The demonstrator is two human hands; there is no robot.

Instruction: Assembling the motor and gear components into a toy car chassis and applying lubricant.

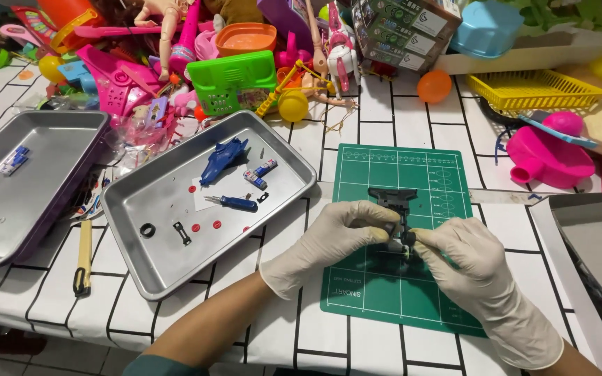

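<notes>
Over the green cutting mat (423,278) on the tiled table (384,125), I see both gloved hands closed on a dark plastic toy part (395,203). My left hand (329,240) pinches its lower stem from the left; my right hand (475,268) nips the same stem from the right. The part's wide top sticks up above the fingertips. Left of the mat sits a metal tray (168,271) holding a blue toy shell (223,159) and a small screwdriver (235,202).
</notes>
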